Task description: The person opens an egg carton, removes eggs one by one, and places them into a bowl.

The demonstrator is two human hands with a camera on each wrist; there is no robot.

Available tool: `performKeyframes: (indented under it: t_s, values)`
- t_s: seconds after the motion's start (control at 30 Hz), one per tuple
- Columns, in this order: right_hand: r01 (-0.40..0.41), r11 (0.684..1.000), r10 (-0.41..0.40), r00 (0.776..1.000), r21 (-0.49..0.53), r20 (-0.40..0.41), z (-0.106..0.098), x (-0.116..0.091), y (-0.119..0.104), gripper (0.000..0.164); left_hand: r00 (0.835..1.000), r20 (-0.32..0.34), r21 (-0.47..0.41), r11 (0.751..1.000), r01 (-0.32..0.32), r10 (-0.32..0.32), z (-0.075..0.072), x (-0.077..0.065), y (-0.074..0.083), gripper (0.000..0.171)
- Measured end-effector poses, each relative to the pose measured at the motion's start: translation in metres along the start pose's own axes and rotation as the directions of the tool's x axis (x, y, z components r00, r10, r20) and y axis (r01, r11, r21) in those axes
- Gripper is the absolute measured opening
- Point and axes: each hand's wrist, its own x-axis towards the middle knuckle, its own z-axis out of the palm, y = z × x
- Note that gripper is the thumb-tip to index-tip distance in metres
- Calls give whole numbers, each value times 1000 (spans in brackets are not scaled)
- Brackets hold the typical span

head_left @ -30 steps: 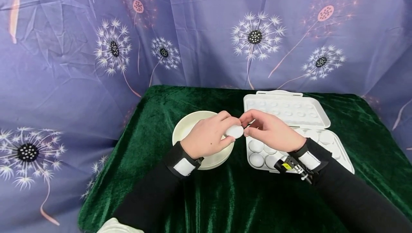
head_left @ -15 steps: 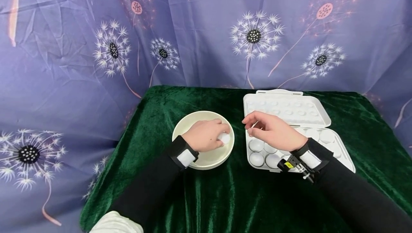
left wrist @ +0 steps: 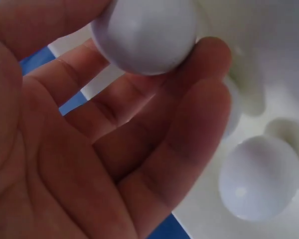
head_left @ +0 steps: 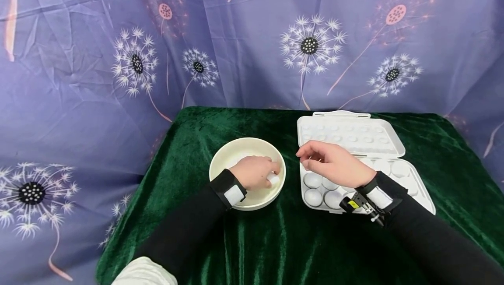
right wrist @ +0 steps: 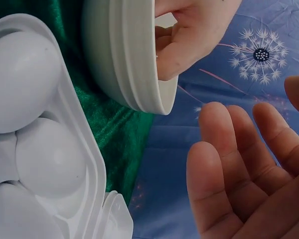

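Note:
My left hand (head_left: 253,172) reaches down into a cream bowl (head_left: 232,150) and holds a white egg (head_left: 273,178) between thumb and fingers. Close up in the left wrist view, that egg (left wrist: 144,32) sits at the fingertips, with another egg (left wrist: 259,178) lying in the bowl behind. My right hand (head_left: 338,162) hovers over the white egg carton (head_left: 352,134), fingers loosely bent. Nothing lies in its palm in the right wrist view. Several white eggs (head_left: 313,197) fill the carton's cups; the right hand and wrist hide part of them in the head view.
The carton's lid stands open toward the back of the table. A green velvet cloth (head_left: 252,241) covers the table, with a strip of it showing between bowl and carton. Purple curtains (head_left: 252,57) with dandelion prints hang behind and to the left.
My left hand has carried the egg from beside the right fingertips leftward and down into the bowl. The right hand has stayed over the carton, its fingers a little more bent.

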Motion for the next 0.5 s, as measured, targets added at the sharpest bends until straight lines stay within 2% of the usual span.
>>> performKeyframes:
  t_s: [0.23, 0.5]
  values:
    - [-6, 1000, 6, 1000, -21, -4, -3, 0, 3, 16, 1000, -4, -10, 1000, 18, -18, 3, -3, -1, 28]
    - [-54, 993, 51, 998, -101, -28, -9, -5, 17, 14, 997, -32, -7, 997, 72, -72, -2, -10, 0, 36]
